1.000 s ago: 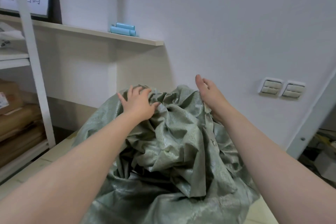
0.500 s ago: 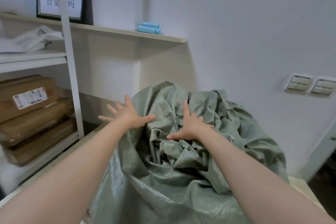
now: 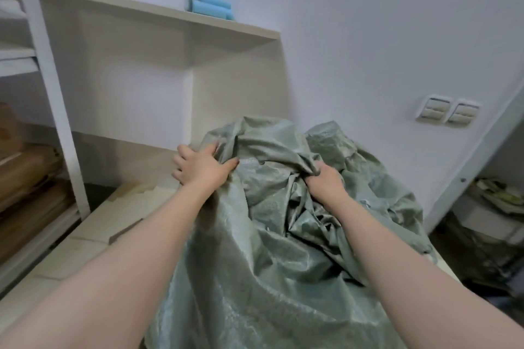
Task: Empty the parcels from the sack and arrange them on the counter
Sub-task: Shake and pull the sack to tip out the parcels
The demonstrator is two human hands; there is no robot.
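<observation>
A large grey-green woven sack (image 3: 272, 249) lies bulging and crumpled on the pale counter (image 3: 93, 235), filling the middle of the view. My left hand (image 3: 200, 168) grips a fold at the sack's far left top, thumb pressed into the fabric. My right hand (image 3: 324, 181) clutches a bunched fold near the sack's top centre, fingers curled into the cloth. No parcels show; whatever the sack holds is hidden inside it.
A white shelf unit (image 3: 170, 71) stands behind the counter, with blue rolls (image 3: 211, 8) on its top board. Brown cardboard boxes (image 3: 25, 178) sit on a rack at the left. Wall switches (image 3: 448, 110) are at the right, with clutter (image 3: 496, 221) on the floor beyond.
Both hands went from lying flat and spread on the sack to gripping folds of its fabric. The view has moved closer and tilted.
</observation>
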